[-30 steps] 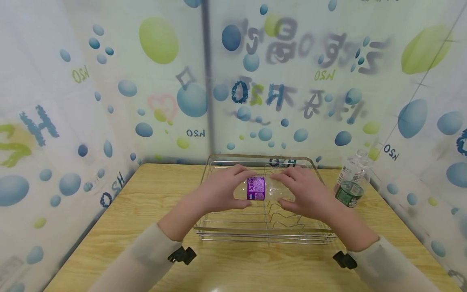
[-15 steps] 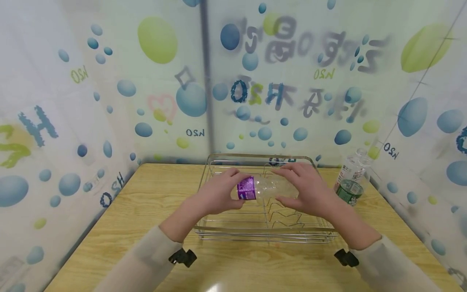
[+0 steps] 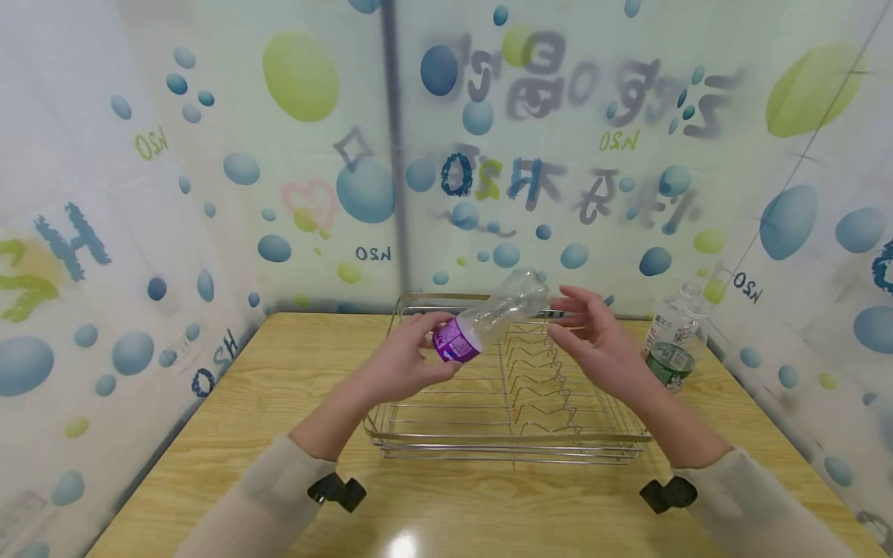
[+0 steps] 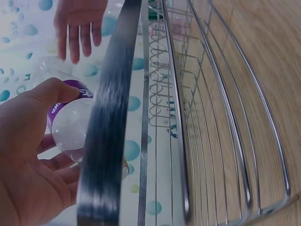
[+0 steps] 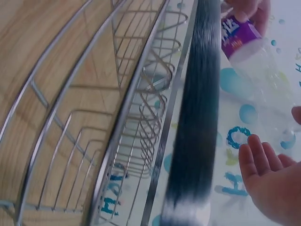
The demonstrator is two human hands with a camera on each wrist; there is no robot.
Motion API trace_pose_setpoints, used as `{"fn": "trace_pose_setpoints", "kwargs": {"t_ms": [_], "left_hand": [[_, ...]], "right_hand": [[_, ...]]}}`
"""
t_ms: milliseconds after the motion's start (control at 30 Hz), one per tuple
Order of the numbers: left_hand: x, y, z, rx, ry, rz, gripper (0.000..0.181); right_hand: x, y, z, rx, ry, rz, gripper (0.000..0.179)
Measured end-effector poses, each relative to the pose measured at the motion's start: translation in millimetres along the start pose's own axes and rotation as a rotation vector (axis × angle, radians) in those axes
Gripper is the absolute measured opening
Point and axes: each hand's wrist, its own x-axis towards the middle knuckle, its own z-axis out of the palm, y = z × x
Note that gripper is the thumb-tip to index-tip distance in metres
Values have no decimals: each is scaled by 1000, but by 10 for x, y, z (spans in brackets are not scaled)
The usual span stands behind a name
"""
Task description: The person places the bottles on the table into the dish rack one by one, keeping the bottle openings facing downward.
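Note:
A clear plastic bottle with a purple label is held tilted over the wire dish rack, its far end up and to the right. My left hand grips it at the label, thumb on the near side; the left wrist view shows the thumb over the purple band. To the right, my right hand is apart from the bottle, fingers spread and relaxed. In the right wrist view the right hand holds nothing, with the bottle beyond its fingertips.
Two more clear bottles stand on the table behind the right forearm, one with a green label. The rack's wavy wire dividers run down its right half. A printed curtain hangs close behind the wooden table.
The bottle has gone from level between both hands to tilted, its right end raised. My right hand has let go and opened; my left hand keeps hold at the label.

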Motion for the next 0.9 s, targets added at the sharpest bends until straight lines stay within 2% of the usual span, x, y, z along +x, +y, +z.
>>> {"fn": "trace_pose_setpoints", "kwargs": {"t_ms": [167, 300, 400, 733, 900], "left_hand": [[22, 89, 32, -103, -6, 24, 71], [34, 146, 61, -170, -25, -8, 71], [51, 166, 95, -205, -48, -38, 70], [86, 204, 204, -236, -98, -107, 73], [87, 213, 235, -282, -114, -131, 75]], "right_hand": [[36, -62, 90, 96, -70, 69, 63], [83, -123, 141, 104, -96, 72, 52], [109, -142, 176, 108, -91, 65, 50], [155, -165, 250, 125, -89, 76, 51], [185, -188, 312, 180, -112, 82, 55]]}}
